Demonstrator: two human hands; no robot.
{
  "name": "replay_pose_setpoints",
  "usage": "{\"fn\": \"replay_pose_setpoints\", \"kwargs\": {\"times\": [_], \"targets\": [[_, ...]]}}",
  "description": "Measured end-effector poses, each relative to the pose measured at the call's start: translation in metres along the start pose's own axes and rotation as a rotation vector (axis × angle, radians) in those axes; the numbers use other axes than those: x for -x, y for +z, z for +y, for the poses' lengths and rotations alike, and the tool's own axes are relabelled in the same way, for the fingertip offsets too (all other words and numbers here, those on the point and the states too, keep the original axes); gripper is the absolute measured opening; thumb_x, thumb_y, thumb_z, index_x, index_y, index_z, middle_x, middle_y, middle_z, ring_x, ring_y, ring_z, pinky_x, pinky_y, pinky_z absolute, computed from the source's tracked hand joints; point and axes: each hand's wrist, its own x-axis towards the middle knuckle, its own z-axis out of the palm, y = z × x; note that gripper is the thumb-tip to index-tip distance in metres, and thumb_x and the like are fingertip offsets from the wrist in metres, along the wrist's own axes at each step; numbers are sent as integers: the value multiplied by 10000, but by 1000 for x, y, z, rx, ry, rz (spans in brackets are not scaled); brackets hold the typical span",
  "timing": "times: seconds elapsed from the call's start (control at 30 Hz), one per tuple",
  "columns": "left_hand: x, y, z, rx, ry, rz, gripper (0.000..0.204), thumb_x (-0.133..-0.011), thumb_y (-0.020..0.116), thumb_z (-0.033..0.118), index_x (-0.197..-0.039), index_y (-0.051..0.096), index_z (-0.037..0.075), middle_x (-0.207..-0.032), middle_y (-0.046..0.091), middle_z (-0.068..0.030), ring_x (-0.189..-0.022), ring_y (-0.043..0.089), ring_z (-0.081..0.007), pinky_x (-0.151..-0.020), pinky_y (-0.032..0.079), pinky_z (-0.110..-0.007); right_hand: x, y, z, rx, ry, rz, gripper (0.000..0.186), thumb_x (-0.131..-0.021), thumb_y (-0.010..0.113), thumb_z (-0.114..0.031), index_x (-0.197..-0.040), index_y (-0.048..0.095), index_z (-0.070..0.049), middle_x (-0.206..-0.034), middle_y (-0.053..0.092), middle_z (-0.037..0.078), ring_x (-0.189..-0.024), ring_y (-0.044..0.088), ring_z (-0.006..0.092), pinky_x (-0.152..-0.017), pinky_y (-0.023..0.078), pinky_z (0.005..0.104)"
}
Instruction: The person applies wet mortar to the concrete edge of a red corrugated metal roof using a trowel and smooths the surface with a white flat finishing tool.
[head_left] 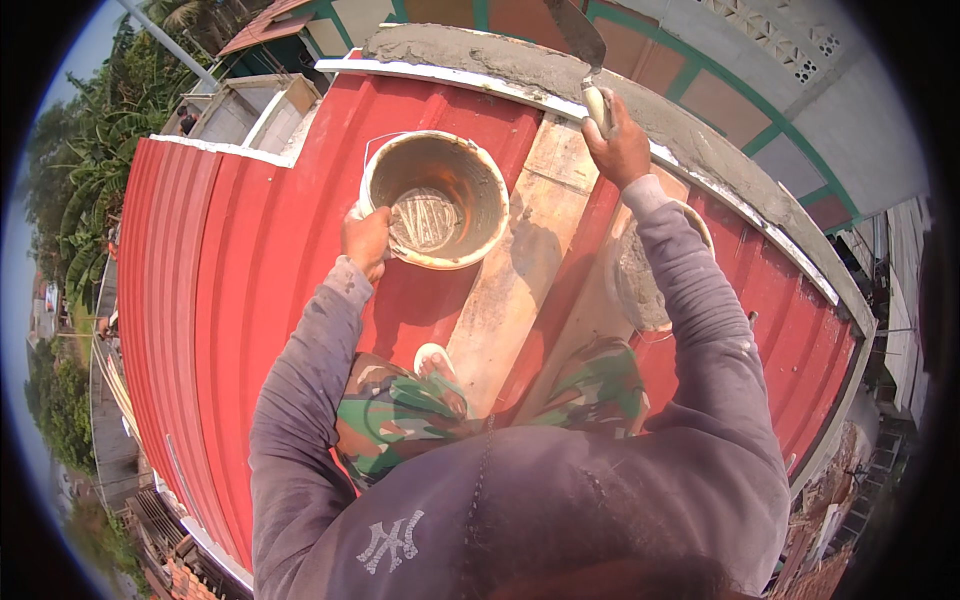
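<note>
My left hand [367, 240] grips the rim of a bucket [478, 190], tilted so that its inside faces me. Grey mortar residue coats its wall and bottom, and a thin wire handle loops at its upper left. In my right hand [620, 145] is a trowel [580, 35], held by its pale handle with the dark blade pointing up and away. That hand is raised beside a low wall topped with grey mortar [480, 55]. A second bucket [640, 275], holding grey mortar, stands under my right forearm, which hides part of it.
I stand on a red ribbed metal roof [270, 230] with wooden planks [525, 250] laid across it. White trim [460, 78] runs along the wall's foot. Beyond the wall rises a building with green framing [690, 75]. The roof's left edge drops toward trees [90, 200].
</note>
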Motion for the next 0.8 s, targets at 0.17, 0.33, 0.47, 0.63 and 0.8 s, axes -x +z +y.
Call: {"fn": "replay_pose_setpoints", "kwargs": {"times": [0.17,0.33,0.47,0.63,0.8], "targets": [[3,5,7,19,-25,-45,299,-853,559,-8,-1152,560,-12,-827,633,-94,-565,642,-186,-465,582,-368,-65,37,74,452,251,-428,428,-937,650,-247,-1309,571,-51,-1222,713,286,-1105,708,469,-970,549,541],[-1,-12,4,-19,-57,-28,255,-868,578,11,-1122,603,16,-872,653,-72,-597,633,-168,-482,550,-346,-54,39,85,339,312,-353,424,-922,668,-266,-1242,597,4,-1083,745,266,-956,748,412,-844,585,504],[4,-13,9,-116,-121,-56,197,-882,572,20,-1070,632,22,-869,658,-49,-553,570,-112,-462,486,-292,9,-12,21,-460,701,-374,320,-878,730,-201,-1113,667,7,-879,716,122,-756,715,253,-709,587,406],[33,13,39,-89,-32,-302,298,-935,546,52,-1223,613,15,-958,676,-43,-667,633,-104,-545,576,-301,125,-44,-32,-599,493,-164,362,-874,768,-224,-1127,671,17,-850,675,70,-721,652,166,-675,546,338],[56,60,64,-22,25,-595,394,-1009,532,78,-1394,573,5,-1188,694,-60,-968,683,-134,-776,598,-281,200,-110,-70,-925,704,-13,350,-970,738,-213,-1242,675,-2,-1045,703,44,-910,651,120,-757,552,306]]}}
